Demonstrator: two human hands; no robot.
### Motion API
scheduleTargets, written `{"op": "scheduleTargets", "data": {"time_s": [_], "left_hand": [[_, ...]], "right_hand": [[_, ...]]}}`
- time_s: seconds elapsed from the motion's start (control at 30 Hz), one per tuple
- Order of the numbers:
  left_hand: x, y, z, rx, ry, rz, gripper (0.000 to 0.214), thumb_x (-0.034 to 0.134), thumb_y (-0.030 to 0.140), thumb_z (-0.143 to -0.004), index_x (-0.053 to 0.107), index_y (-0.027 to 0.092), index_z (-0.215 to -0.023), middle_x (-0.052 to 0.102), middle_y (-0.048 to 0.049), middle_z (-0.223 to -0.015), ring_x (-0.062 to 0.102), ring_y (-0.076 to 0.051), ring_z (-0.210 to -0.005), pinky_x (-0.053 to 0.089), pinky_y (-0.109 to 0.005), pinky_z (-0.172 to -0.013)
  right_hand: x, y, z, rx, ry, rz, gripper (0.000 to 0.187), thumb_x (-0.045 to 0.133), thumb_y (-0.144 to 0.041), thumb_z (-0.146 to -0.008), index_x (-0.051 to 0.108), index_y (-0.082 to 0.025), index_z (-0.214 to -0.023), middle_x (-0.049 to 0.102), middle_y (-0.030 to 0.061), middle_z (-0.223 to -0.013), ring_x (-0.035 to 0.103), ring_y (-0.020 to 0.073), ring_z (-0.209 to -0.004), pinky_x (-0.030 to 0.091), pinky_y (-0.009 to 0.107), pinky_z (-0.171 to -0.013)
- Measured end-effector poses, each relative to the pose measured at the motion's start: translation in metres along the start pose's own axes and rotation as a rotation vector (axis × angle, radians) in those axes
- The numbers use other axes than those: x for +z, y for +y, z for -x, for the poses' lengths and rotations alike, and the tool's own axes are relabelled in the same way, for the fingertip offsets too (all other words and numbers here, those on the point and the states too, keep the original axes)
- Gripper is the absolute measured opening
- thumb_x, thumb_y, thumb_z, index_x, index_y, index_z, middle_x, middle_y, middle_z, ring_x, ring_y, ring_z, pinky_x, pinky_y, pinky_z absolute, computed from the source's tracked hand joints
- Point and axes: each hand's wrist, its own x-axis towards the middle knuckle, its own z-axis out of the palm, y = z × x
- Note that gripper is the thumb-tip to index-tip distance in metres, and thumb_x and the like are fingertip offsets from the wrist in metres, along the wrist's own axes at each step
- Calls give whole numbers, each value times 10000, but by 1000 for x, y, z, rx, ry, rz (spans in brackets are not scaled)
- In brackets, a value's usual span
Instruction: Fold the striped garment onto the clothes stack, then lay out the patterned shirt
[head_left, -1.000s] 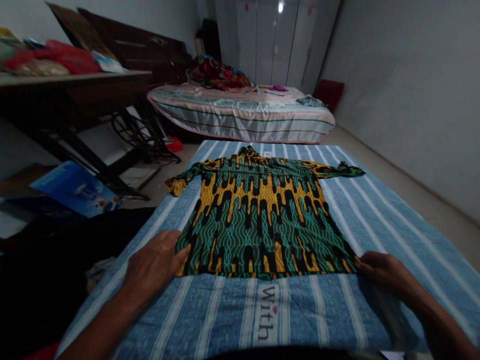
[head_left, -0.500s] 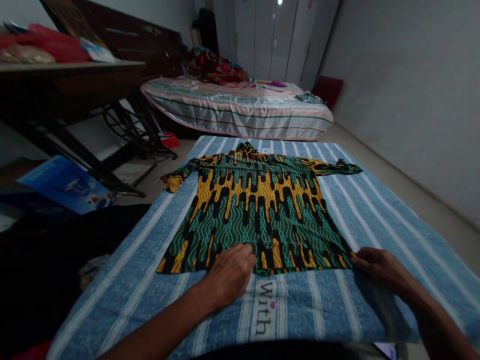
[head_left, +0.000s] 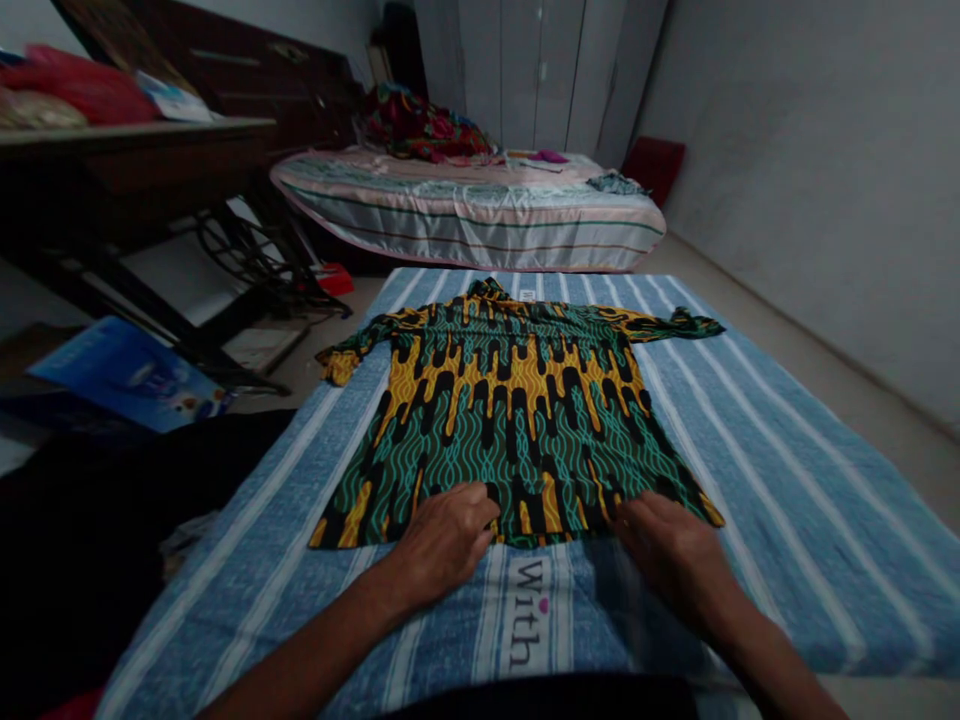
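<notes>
A shirt (head_left: 517, 420) patterned in black, green and yellow lies spread out, its collar at the far end and its hem toward me. My left hand (head_left: 450, 530) is closed on the hem, left of its middle. Farther right along the same hem, my right hand (head_left: 667, 540) has its fingers pinched together at the cloth edge; its fingertips are partly hidden and slightly blurred. Both sleeves reach out sideways, the right one (head_left: 667, 325) somewhat crumpled near its cuff.
Under the shirt is a table covered by a blue and white striped cloth (head_left: 810, 540). Beyond it stands a bed (head_left: 465, 225) with a red floral blanket (head_left: 427, 125). A sewing machine table (head_left: 135, 150) and a blue box (head_left: 135, 375) are on the left, a wall (head_left: 810, 180) on the right.
My right hand has moved left from the shirt's right hem corner to nearer the hem's middle, leaving that corner lying flat. My left hand stays on the hem, shifted only slightly.
</notes>
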Motion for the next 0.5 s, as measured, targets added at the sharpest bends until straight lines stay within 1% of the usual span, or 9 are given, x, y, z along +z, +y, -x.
{"op": "scheduleTargets", "data": {"time_s": [0.03, 0.1, 0.2, 0.33, 0.4, 0.5], "left_hand": [[-2, 1, 0, 0, -12, -10, 117, 488, 129, -803, 591, 182, -819, 586, -50, -875, 561, -190, -853, 451, -303, -738], [-6, 4, 0, 2, -49, -27, 128, 492, 112, -769, 588, 183, -813, 586, -54, -883, 559, -191, -849, 455, -304, -736], [-11, 7, -1, 12, -86, -42, 149, 486, 106, -735, 590, 181, -811, 585, -62, -887, 556, -195, -837, 460, -313, -737], [-9, 9, -2, 10, -87, -54, 180, 472, 92, -719, 598, 178, -815, 589, -65, -877, 558, -198, -828, 464, -321, -742], [-7, 8, -2, 8, -73, -63, 185, 466, 78, -713, 593, 178, -802, 590, -64, -867, 559, -198, -830, 465, -320, -748], [-5, 6, -2, 16, -54, -75, 176, 454, 72, -717, 577, 179, -784, 586, -61, -847, 559, -199, -826, 467, -319, -743]], "right_hand": [[7, -12, -6, -78, -2, -7, 178, 449, -206, -901, 591, -212, -793, 581, 21, -721, 539, 158, -668, 353, 274, -628], [19, -32, -17, -165, -14, 5, 134, 492, -135, -866, 596, -214, -835, 578, 19, -748, 513, 168, -694, 337, 288, -638], [30, -48, -28, -204, -33, 33, 153, 546, -74, -816, 602, -214, -841, 577, 20, -754, 492, 184, -710, 320, 307, -629], [35, -49, -34, -201, -76, 42, 154, 564, -57, -796, 597, -208, -794, 570, 23, -746, 484, 186, -715, 316, 313, -620], [33, -46, -34, -186, -99, 14, 163, 564, -46, -776, 594, -206, -776, 570, 21, -752, 484, 178, -718, 320, 306, -622], [28, -43, -32, -180, -92, -46, 190, 543, -26, -762, 590, -209, -754, 560, 8, -733, 483, 164, -706, 322, 293, -625]]}}
